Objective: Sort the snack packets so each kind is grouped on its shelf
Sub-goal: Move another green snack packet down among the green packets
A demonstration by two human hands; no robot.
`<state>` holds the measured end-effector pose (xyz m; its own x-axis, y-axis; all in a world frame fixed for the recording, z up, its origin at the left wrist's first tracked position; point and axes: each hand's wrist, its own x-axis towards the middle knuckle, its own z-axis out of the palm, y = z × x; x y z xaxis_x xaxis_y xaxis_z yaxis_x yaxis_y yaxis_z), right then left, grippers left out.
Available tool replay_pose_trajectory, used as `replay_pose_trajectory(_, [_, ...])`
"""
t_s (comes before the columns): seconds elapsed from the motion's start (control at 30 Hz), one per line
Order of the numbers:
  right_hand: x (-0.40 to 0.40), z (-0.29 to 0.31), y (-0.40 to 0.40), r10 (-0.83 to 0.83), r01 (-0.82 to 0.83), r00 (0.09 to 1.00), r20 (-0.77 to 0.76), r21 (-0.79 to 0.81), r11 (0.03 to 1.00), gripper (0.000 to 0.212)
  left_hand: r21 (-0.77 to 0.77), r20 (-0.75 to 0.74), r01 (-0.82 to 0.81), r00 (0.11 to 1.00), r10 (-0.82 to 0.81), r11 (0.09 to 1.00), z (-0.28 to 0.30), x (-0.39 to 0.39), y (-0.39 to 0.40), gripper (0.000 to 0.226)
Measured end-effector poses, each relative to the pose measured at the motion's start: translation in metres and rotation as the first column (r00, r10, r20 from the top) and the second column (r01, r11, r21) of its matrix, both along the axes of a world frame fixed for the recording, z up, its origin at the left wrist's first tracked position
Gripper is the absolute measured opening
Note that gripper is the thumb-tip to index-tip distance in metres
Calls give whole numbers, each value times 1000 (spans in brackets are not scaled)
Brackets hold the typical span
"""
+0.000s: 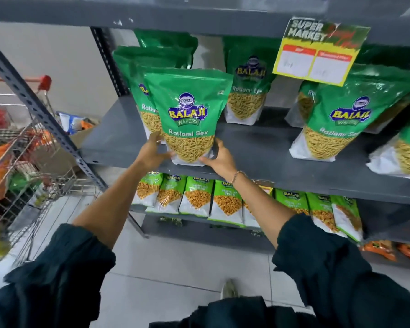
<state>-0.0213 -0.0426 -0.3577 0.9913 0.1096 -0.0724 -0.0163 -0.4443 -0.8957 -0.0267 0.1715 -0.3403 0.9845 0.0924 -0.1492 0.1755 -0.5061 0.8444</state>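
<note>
A green Ratlami Sev packet (187,114) stands upright at the front left of the grey middle shelf (258,147). My left hand (152,152) grips its lower left edge and my right hand (220,157) grips its lower right corner. Behind it stand more packets of the same kind (133,67). Another Ratlami Sev packet (246,84) stands further back, and several more (336,119) lean at the right. On the shelf below runs a row of light green packets (197,197) with yellow contents.
A wire shopping trolley (17,176) with mixed packets stands at the left beside the slanted shelf upright (40,107). A yellow price sign (317,50) hangs from the top shelf. Orange packets (384,252) lie on the lowest shelf at the right. White tiled floor lies below.
</note>
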Motion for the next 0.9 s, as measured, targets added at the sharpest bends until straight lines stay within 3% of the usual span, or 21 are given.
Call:
replay_pose_trajectory(0.07, [8, -4, 5, -39, 38, 998, 41, 37, 999, 66, 34, -3, 4, 1000, -3, 999, 0, 3, -5, 82])
replay_pose_trajectory(0.17, [15, -10, 3, -106, 97, 994, 37, 189, 977, 60, 144, 117, -30, 993, 13, 989, -5, 7, -17, 56])
replay_pose_trajectory(0.33, [22, -7, -43, -134, 108, 989, 61, 317, 942, 58, 98, 169, -2, 986, -14, 995, -8, 15, -57, 37])
replay_pose_trajectory(0.4, [27, -2, -70, -157, 121, 985, 73, 354, 927, 57, 103, 200, 24, 979, -44, 994, -7, 26, -78, 41])
replay_pose_trajectory(0.47, [33, 3, -95, -211, 173, 975, 70, 357, 918, 55, 35, 200, 77, 976, -82, 996, -3, 39, -101, 39])
replay_pose_trajectory(0.6, [43, 2, -127, -274, 245, 961, 48, 323, 914, 56, -18, 229, 123, 967, -116, 992, 9, 57, -138, 55])
replay_pose_trajectory(0.9, [57, -4, -142, -199, 184, 978, 61, 192, 964, 52, 64, 204, 103, 972, -114, 993, -3, 67, -156, 51])
